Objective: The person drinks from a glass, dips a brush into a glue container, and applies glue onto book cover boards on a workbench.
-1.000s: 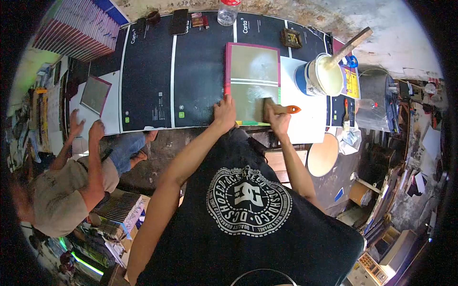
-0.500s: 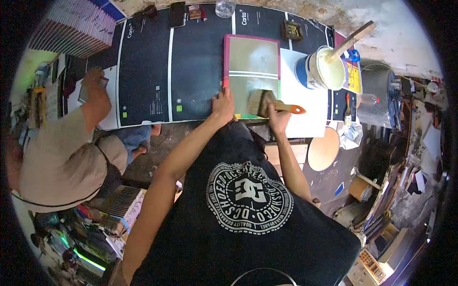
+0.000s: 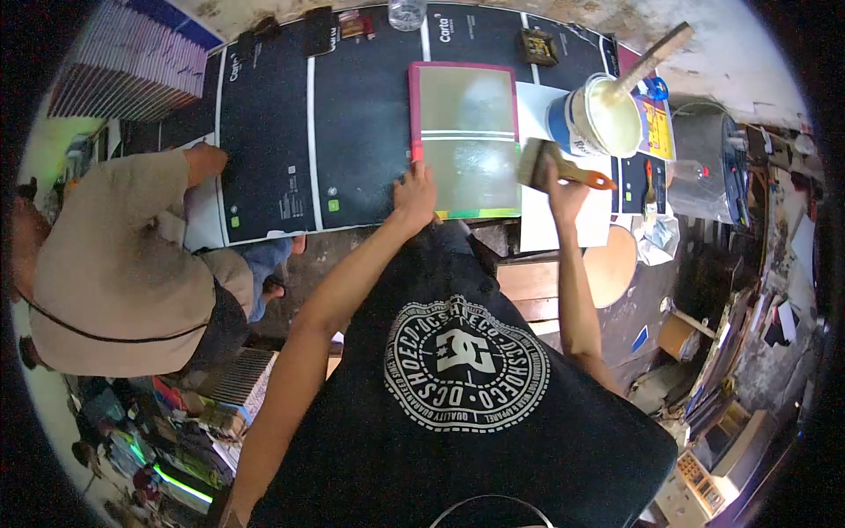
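Observation:
A flat grey-green panel [image 3: 471, 106] with pink borders and two white stripes lies on the dark table, its surface glossy in patches. My left hand [image 3: 415, 192] is closed at its lower left edge, fingers curled at the pink border. In my right hand [image 3: 566, 189] is a wide paintbrush [image 3: 537, 165] with a wooden, orange-tipped handle, held over a white sheet [image 3: 563, 233] just right of the panel. Behind the brush stands a bucket [image 3: 576, 123] of pale, creamy liquid, a coated wooden stick [image 3: 656, 57] leaning out of it.
To my left a person in a beige shirt [image 3: 123, 246] leans at the table. A tall stack of sheets [image 3: 132, 70] stands at the back left. Along the far edge are a clear container [image 3: 407, 12] and a small dark tray [image 3: 538, 47]. Another brush [image 3: 650, 187] lies at the right.
My right hand has carried the paintbrush rightward off the panel to above the white sheet. My left hand has stayed at the panel's edge. The other person's arm has shifted.

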`<state>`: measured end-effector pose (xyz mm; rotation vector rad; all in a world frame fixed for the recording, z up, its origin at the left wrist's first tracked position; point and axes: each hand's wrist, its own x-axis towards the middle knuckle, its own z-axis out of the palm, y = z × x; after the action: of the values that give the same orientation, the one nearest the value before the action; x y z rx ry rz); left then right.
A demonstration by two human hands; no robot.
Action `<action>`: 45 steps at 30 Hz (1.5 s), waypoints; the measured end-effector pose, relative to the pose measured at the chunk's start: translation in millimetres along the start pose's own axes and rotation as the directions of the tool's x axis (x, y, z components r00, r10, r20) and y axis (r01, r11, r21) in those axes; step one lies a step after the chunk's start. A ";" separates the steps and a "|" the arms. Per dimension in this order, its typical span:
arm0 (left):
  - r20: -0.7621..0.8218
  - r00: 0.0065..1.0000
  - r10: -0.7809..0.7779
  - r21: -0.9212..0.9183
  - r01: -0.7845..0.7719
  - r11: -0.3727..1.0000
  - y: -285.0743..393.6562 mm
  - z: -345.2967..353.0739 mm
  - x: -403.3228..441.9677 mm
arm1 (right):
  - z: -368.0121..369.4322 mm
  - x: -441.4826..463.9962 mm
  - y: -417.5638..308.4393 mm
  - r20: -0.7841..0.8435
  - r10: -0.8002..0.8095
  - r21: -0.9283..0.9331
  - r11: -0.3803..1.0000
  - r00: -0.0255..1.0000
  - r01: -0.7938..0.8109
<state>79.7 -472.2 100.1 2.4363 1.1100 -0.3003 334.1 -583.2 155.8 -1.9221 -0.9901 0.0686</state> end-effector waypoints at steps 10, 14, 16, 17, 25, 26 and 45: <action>0.038 0.998 -0.042 -0.033 0.044 0.999 2.9 -0.5 -0.8 | 47.0 -21.5 36.6 0.245 0.208 -0.164 0.972 0.947 -0.171; 0.034 0.999 -0.031 0.011 0.030 0.999 2.6 -0.7 -0.3 | -2.7 4.6 51.7 -0.053 -0.032 -0.476 0.879 0.998 0.003; 0.022 0.999 -0.032 0.004 0.032 0.999 6.1 -0.4 -8.4 | -5.6 0.3 14.7 -0.037 0.018 -0.238 0.971 0.999 -0.026; 0.001 0.999 -0.032 0.012 0.032 0.999 3.5 -5.8 -5.5 | 3.7 -3.4 -0.2 -0.016 0.035 -0.109 0.993 0.999 -0.037; 0.057 0.997 -0.057 -0.003 0.057 0.998 6.5 -9.7 -9.0 | 56.7 -77.4 7.5 0.185 -0.044 -0.016 0.999 0.982 0.047; 0.060 0.996 -0.059 0.006 0.059 0.998 6.1 -8.3 -6.2 | 34.3 -70.5 2.7 0.174 0.185 -0.095 0.981 0.967 -0.171; 0.073 0.996 -0.049 -0.059 0.053 0.997 4.7 -8.5 -6.6 | -37.1 -26.8 34.5 0.012 0.147 -0.458 0.880 0.989 -0.125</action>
<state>79.0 -475.2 111.5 2.3282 1.1352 -0.3608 352.7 -635.3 141.2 -2.4322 -0.9594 -0.0442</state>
